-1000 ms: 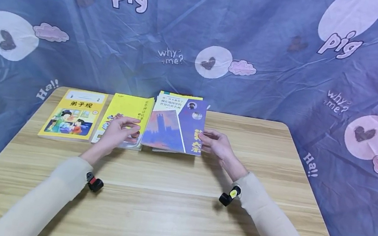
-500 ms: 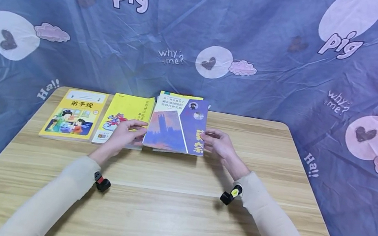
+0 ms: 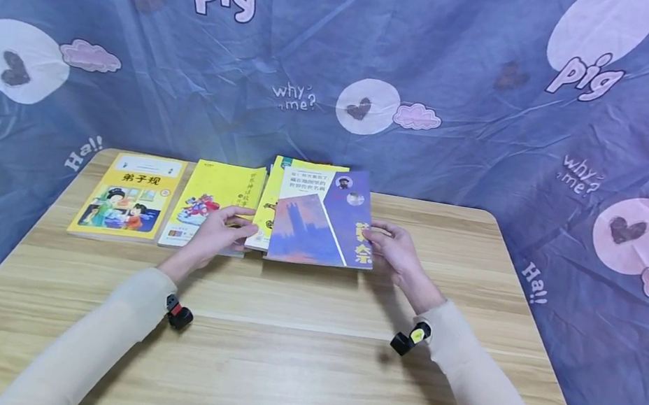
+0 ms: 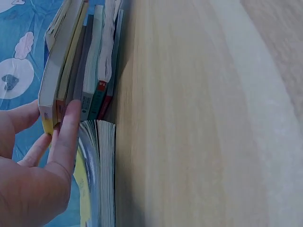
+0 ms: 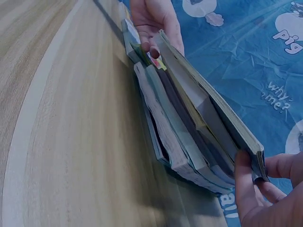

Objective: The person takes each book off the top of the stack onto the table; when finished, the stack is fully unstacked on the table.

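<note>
A purple-and-white book [image 3: 307,228] with a tower picture lies tilted over the stack in the head view. My right hand [image 3: 396,249] pinches its right edge, thumb on one face and fingers on the other in the right wrist view. Under its left side shows a yellow book [image 3: 263,221], the upper one left on the stack. My left hand [image 3: 224,233] holds that yellow book at its left edge, the fingers along the spines in the left wrist view. Several more books [image 5: 180,127] lie beneath, mostly hidden from above.
Left of the stack lies a yellow book with a red figure [image 3: 197,203], partly behind my left hand. Farther left is a yellow-and-white book with two children [image 3: 120,205]. All rest on the wooden table [image 3: 286,366], near a blue printed cloth [image 3: 475,56] behind.
The purple-and-white book has slid to the right with my right hand, uncovering the yellow book beneath. My left hand has shifted right to the stack's left edge.
</note>
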The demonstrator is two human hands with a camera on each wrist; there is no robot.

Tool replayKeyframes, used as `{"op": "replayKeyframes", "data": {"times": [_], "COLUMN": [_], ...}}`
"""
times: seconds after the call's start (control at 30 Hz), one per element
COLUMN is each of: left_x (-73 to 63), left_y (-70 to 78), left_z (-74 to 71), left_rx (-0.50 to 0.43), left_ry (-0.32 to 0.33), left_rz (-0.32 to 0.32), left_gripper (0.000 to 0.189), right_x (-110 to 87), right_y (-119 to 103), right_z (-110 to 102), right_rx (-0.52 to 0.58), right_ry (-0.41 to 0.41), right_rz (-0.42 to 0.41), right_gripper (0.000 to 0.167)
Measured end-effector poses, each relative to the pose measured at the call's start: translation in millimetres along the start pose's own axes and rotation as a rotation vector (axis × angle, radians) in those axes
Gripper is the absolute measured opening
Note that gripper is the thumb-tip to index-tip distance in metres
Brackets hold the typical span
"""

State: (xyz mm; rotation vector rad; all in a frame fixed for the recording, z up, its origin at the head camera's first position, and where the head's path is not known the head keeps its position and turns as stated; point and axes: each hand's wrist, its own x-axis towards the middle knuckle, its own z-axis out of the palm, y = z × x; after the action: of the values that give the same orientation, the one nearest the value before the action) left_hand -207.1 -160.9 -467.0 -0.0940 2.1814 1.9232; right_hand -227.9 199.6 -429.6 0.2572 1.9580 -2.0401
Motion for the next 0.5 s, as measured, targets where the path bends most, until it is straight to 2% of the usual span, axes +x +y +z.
{"op": "replayKeyframes", "data": {"times": [0.23,0.5], "left_x": [-1.3,-0.5], "left_y": [-1.1,-2.0], "left_z": [2.0,1.8], "left_rx": [-0.079,-0.093], "left_ry": [-0.022,-0.015], "left_rz": [-0.006,-0.017], "left_gripper": [0.055,0.057], "right_x": [-6.3,-16.7], "right_y": [-7,-20], "right_z": [-13,-39], "right_rx": [0.091,0.183], "right_ry": [-0.046,-0.045], "right_rz": [0.009,-0.032], "right_gripper": [0.029,0.016]}}
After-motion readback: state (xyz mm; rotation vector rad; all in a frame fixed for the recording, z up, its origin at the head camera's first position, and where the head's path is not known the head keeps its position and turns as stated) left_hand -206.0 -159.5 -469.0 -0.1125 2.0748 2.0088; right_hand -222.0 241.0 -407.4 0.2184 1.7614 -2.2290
